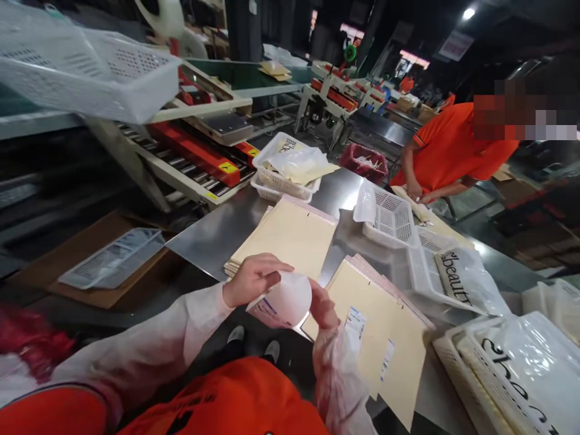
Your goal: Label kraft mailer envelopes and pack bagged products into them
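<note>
Curled white paper label sheet (292, 296) sits between the two hands, in front of the torso, near the edge of the shiny metal tabletop (199, 238). Left hand (256, 279) grasps the sheet's left side, thumb and fingers bent; right hand (324, 307) grips its right side. Flat cream envelope stack (292, 229) is just beyond the left hand; second cream envelope pile (338, 290) is just beside the right hand, bearing a white label with blue print (355, 323), text too small to read. Sheet also carries blue print, unreadable. Black script on the plastic-wrapped pack (457, 281) at right starts "beaut". Sheet's rounded bend faces right, printed part lower left; long axis unclear because of the curl.
</note>
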Demonstrator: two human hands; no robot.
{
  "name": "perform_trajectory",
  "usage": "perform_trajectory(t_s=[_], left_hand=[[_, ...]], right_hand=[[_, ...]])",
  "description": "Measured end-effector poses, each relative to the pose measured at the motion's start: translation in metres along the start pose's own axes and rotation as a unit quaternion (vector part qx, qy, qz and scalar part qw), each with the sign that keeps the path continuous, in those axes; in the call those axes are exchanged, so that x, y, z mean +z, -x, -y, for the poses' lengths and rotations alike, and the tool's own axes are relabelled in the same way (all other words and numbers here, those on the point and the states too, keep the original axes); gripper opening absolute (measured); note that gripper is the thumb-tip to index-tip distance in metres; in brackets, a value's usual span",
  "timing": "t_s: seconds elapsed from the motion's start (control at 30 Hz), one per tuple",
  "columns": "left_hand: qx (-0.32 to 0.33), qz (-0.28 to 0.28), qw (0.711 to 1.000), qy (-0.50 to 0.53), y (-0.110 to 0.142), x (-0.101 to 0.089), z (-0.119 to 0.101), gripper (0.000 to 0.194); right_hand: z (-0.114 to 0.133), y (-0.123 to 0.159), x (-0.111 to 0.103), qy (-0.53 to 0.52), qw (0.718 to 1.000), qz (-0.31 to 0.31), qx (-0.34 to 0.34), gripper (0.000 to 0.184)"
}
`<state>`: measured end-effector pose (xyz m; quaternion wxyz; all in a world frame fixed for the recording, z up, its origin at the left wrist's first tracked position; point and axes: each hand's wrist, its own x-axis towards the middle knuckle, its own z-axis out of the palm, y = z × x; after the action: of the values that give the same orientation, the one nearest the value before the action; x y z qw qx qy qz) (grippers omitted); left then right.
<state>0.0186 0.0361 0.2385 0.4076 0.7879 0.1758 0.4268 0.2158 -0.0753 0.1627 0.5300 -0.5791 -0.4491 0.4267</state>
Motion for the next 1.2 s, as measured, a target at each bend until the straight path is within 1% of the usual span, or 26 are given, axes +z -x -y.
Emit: perform_trajectory(t_s=[0.03, 0.07, 0.13, 0.17, 0.2, 0.23, 0.27, 0.33, 0.37, 0.4, 0.43, 0.5, 0.53, 0.63, 0.73, 0.77, 0.8, 0.87, 0.9, 0.93, 0.97, 1.0, 1.07, 1.13, 1.17, 1.2], left_hand=[[-0.051, -0.023, 0.998, 0.009, -0.001, -0.003, 0.005, 0.028], [-0.102, -0.048, 0.993, 0.015, -0.001, -0.008, 0.011, 0.028], [-0.196, -0.099, 0.976, 0.011, 0.003, -0.023, 0.024, 0.032], [-0.236, -0.122, 0.964, 0.002, 0.006, -0.031, 0.031, 0.037], [-0.266, -0.140, 0.954, -0.003, 0.009, -0.038, 0.036, 0.041], [-0.285, -0.149, 0.947, -0.005, 0.012, -0.043, 0.039, 0.045], [-0.295, -0.151, 0.943, -0.003, 0.015, -0.046, 0.040, 0.045], [-0.292, -0.140, 0.946, 0.007, 0.019, -0.045, 0.038, 0.039], [-0.283, -0.134, 0.950, 0.007, 0.020, -0.041, 0.037, 0.034], [-0.272, -0.134, 0.953, -0.004, 0.020, -0.038, 0.035, 0.029], [-0.263, -0.136, 0.955, -0.027, 0.020, -0.034, 0.035, 0.026], [-0.249, -0.145, 0.954, -0.085, 0.017, -0.030, 0.038, 0.029], [-0.246, -0.148, 0.951, -0.111, 0.016, -0.030, 0.042, 0.032], [-0.259, -0.152, 0.942, -0.152, 0.014, -0.043, 0.056, 0.037], [-0.270, -0.163, 0.929, -0.192, 0.017, -0.067, 0.063, 0.024], [-0.256, -0.161, 0.930, -0.208, 0.019, -0.075, 0.062, 0.024], [-0.226, -0.151, 0.939, -0.213, 0.022, -0.080, 0.059, 0.034], [-0.148, -0.089, 0.971, -0.163, 0.030, -0.084, 0.051, 0.054], [-0.125, -0.045, 0.985, -0.114, 0.035, -0.081, 0.048, 0.057], [-0.129, -0.002, 0.990, -0.057, 0.039, -0.076, 0.045, 0.059], [-0.164, 0.025, 0.986, 0.002, 0.043, -0.068, 0.043, 0.060], [-0.222, 0.033, 0.973, 0.057, 0.047, -0.059, 0.043, 0.060], [-0.342, 0.009, 0.927, 0.151, 0.053, -0.040, 0.047, 0.053], [-0.399, -0.010, 0.892, 0.210, 0.056, -0.023, 0.053, 0.041], [-0.405, -0.011, 0.887, 0.224, 0.058, -0.016, 0.057, 0.038], [-0.404, -0.013, 0.885, 0.230, 0.059, -0.009, 0.060, 0.037]], right_hand=[[0.002, 0.002, 0.023, -0.064, 0.996, 0.069, 0.010, 0.079], [0.004, 0.006, 0.040, -0.110, 0.987, 0.114, 0.032, 0.071], [0.005, 0.017, 0.059, -0.183, 0.967, 0.159, 0.082, 0.048], [0.004, 0.022, 0.062, -0.215, 0.958, 0.163, 0.098, 0.041], [0.003, 0.024, 0.063, -0.234, 0.955, 0.153, 0.099, 0.039], [0.001, 0.023, 0.063, -0.244, 0.956, 0.139, 0.085, 0.045], [-0.001, 0.020, 0.064, -0.246, 0.959, 0.124, 0.061, 0.058], [-0.002, 0.006, 0.069, -0.230, 0.968, 0.100, 0.004, 0.085], [-0.002, -0.002, 0.074, -0.219, 0.970, 0.108, -0.011, 0.090], [0.000, -0.010, 0.080, -0.212, 0.968, 0.132, -0.012, 0.085], [0.002, -0.016, 0.086, -0.209, 0.965, 0.161, -0.004, 0.074], [0.006, -0.022, 0.098, -0.206, 0.956, 0.208, 0.021, 0.053], [0.008, -0.022, 0.103, -0.205, 0.954, 0.216, 0.034, 0.046], [0.007, -0.017, 0.108, -0.194, 0.959, 0.193, 0.071, 0.039], [0.001, -0.013, 0.104, -0.186, 0.962, 0.157, 0.122, 0.038], [0.000, -0.014, 0.102, -0.185, 0.962, 0.145, 0.136, 0.038], [-0.001, -0.014, 0.100, -0.183, 0.963, 0.132, 0.148, 0.039], [-0.003, -0.017, 0.096, -0.176, 0.965, 0.106, 0.161, 0.040], [-0.003, -0.018, 0.095, -0.171, 0.968, 0.091, 0.161, 0.041], [-0.004, -0.019, 0.095, -0.166, 0.970, 0.074, 0.159, 0.042], [-0.003, -0.020, 0.094, -0.157, 0.974, 0.056, 0.154, 0.043], [-0.002, -0.021, 0.094, -0.139, 0.979, 0.033, 0.146, 0.044], [0.003, -0.024, 0.091, -0.064, 0.992, -0.033, 0.104, 0.046], [0.011, -0.028, 0.085, 0.042, 0.996, -0.074, 0.039, 0.053], [0.015, -0.030, 0.082, 0.090, 0.994, -0.059, 0.012, 0.053], [0.018, -0.033, 0.078, 0.128, 0.991, -0.023, -0.004, 0.048]])
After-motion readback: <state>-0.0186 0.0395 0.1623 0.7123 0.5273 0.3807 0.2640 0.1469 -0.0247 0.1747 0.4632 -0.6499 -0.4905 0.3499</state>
